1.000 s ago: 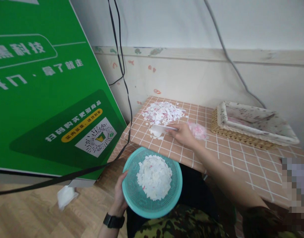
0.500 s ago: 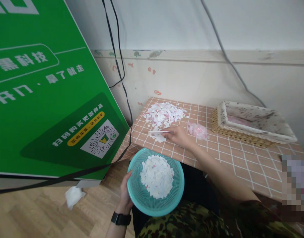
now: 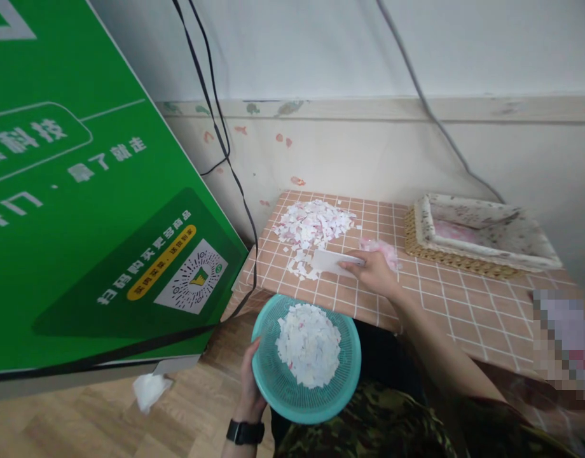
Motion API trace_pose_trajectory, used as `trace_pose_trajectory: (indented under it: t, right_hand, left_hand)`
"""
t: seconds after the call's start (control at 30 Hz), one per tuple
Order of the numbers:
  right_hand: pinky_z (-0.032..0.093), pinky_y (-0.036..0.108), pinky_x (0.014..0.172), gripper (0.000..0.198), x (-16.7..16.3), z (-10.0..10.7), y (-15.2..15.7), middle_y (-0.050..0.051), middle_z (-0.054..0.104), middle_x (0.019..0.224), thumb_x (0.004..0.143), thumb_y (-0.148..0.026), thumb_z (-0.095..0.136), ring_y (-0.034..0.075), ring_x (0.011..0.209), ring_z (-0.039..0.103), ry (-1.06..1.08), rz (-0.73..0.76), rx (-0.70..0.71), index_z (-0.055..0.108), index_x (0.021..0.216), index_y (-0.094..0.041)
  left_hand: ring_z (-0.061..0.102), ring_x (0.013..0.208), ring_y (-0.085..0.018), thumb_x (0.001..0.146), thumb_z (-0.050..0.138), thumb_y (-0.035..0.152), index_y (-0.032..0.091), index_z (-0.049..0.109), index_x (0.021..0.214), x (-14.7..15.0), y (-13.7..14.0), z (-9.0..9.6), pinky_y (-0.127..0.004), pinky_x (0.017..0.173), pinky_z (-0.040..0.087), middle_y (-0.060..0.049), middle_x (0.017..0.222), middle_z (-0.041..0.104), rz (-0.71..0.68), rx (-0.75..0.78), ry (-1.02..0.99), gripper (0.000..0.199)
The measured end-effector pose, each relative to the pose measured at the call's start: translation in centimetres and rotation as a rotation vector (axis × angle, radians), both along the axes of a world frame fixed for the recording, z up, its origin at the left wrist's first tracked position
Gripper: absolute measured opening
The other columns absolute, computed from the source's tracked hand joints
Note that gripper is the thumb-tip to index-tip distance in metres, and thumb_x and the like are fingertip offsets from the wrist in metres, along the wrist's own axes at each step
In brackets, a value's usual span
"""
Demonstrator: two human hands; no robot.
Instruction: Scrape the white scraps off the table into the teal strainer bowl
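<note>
My left hand (image 3: 252, 375) grips the left rim of a round turquoise plastic colander (image 3: 268, 337), held just below the table's front edge. Inside it lies a heap of small white paper scraps (image 3: 309, 345), a few of them reddish. Over the tabletop, my right hand (image 3: 371, 270) pinches the right end of a flat white card (image 3: 328, 261), which is tilted. Left of the card is a small patch of scraps (image 3: 302, 266). Behind that patch spreads a larger pile of white and pinkish paper scraps (image 3: 316, 222).
The table has a brown checked cloth (image 3: 445, 299). Beyond my right hand lies a pink and clear plastic bundle (image 3: 385, 250); a lined wicker basket (image 3: 468, 262) stands further right. A green panel (image 3: 102, 254) with a black strap (image 3: 245, 197) fills the left. White plastic (image 3: 149, 389) lies on the floor.
My right hand has moved right with the card, whose broad face now shows beside the small patch of scraps. The colander stays in my left hand; the view has shifted slightly.
</note>
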State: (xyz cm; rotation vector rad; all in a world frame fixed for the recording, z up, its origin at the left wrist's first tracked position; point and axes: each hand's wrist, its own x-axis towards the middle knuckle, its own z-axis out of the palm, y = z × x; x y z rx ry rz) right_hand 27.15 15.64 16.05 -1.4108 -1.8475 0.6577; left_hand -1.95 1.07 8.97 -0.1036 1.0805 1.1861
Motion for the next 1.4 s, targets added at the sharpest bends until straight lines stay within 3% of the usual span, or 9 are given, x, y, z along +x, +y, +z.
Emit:
trace_pose_trajectory:
  t: [0.2, 0.37, 0.5, 0.67, 0.9, 1.07, 1.23, 1.4]
  right_hand:
    - [0.048, 0.029, 0.063, 0.021, -0.6, 0.8, 0.9, 0.003, 0.072, 0.085, 0.082, -0.034, 0.057, 0.018, 0.071, 0.064, -0.008, 0.097, 0.002, 0.070, 0.091, -0.020]
    - [0.046, 0.028, 0.058, 0.024, 0.7, 0.6, 0.2, 0.003, 0.072, 0.079, 0.082, -0.038, 0.057, 0.017, 0.063, 0.062, -0.032, -0.008, 0.037, 0.071, 0.087, -0.020]
    - [0.046, 0.028, 0.055, 0.027, 0.7, 0.1, -0.7, 0.003, 0.072, 0.081, 0.083, -0.041, 0.055, 0.017, 0.061, 0.062, -0.015, 0.027, 0.003, 0.072, 0.088, -0.021]
    - [0.047, 0.030, 0.056, 0.026, 1.8, 0.4, -2.3, 0.004, 0.072, 0.078, 0.081, -0.041, 0.057, 0.019, 0.062, 0.063, -0.026, -0.118, 0.060, 0.072, 0.088, -0.021]
    - [0.048, 0.030, 0.058, 0.024, 1.8, 0.2, -4.2, 0.003, 0.073, 0.082, 0.083, -0.038, 0.055, 0.020, 0.065, 0.065, -0.033, -0.082, 0.032, 0.072, 0.090, -0.023]
    - [0.048, 0.031, 0.057, 0.027, 1.4, -0.3, -3.7, 0.006, 0.073, 0.078, 0.082, -0.039, 0.057, 0.021, 0.060, 0.064, -0.057, -0.259, 0.106, 0.073, 0.091, -0.019]
    - [0.051, 0.033, 0.066, 0.025, 0.6, -0.7, -4.2, 0.005, 0.073, 0.086, 0.083, -0.038, 0.055, 0.023, 0.073, 0.067, 0.003, -0.111, 0.053, 0.072, 0.092, -0.022]
    - [0.052, 0.036, 0.068, 0.027, -0.3, -0.5, -4.4, 0.006, 0.073, 0.087, 0.083, -0.040, 0.054, 0.024, 0.073, 0.067, 0.021, -0.128, 0.063, 0.072, 0.092, -0.022]
  left_hand:
    - [0.068, 0.072, -0.026, 0.069, 0.065, 0.028, 0.014, 0.073, 0.077, 0.0, 0.5, -0.1, -0.040, 0.079, 0.050, -0.008, 0.075, 0.074, -0.014, 0.005, -0.024, 0.018]
    - [0.068, 0.073, -0.025, 0.067, 0.067, 0.029, 0.014, 0.073, 0.079, 0.0, 0.6, -0.4, -0.040, 0.079, 0.049, -0.008, 0.077, 0.074, -0.004, 0.026, 0.026, 0.020]
    - [0.068, 0.073, -0.026, 0.067, 0.067, 0.030, 0.014, 0.073, 0.082, 0.1, 0.6, -0.4, -0.039, 0.076, 0.050, -0.008, 0.077, 0.074, -0.034, -0.003, 0.031, 0.022]
    - [0.068, 0.070, -0.025, 0.066, 0.067, 0.027, 0.013, 0.073, 0.077, 0.0, 1.1, -0.3, -0.037, 0.074, 0.051, -0.007, 0.070, 0.073, -0.002, -0.014, 0.071, 0.019]
    - [0.065, 0.057, -0.021, 0.064, 0.069, 0.026, 0.013, 0.071, 0.069, -0.9, 1.5, 0.3, -0.035, 0.064, 0.052, -0.006, 0.064, 0.072, -0.001, 0.018, 0.114, 0.014]
    - [0.065, 0.058, -0.021, 0.065, 0.068, 0.024, 0.012, 0.072, 0.071, -0.6, 1.5, 0.6, -0.034, 0.063, 0.053, -0.007, 0.065, 0.072, 0.013, 0.042, 0.104, 0.014]
    - [0.066, 0.061, -0.023, 0.066, 0.068, 0.023, 0.012, 0.071, 0.069, -0.4, 1.5, 0.8, -0.035, 0.064, 0.053, -0.008, 0.067, 0.073, 0.023, 0.050, 0.070, 0.012]
    - [0.065, 0.058, -0.022, 0.065, 0.068, 0.022, 0.013, 0.070, 0.066, -0.9, 2.1, 0.8, -0.034, 0.065, 0.053, -0.005, 0.059, 0.071, 0.039, 0.066, 0.103, 0.009]
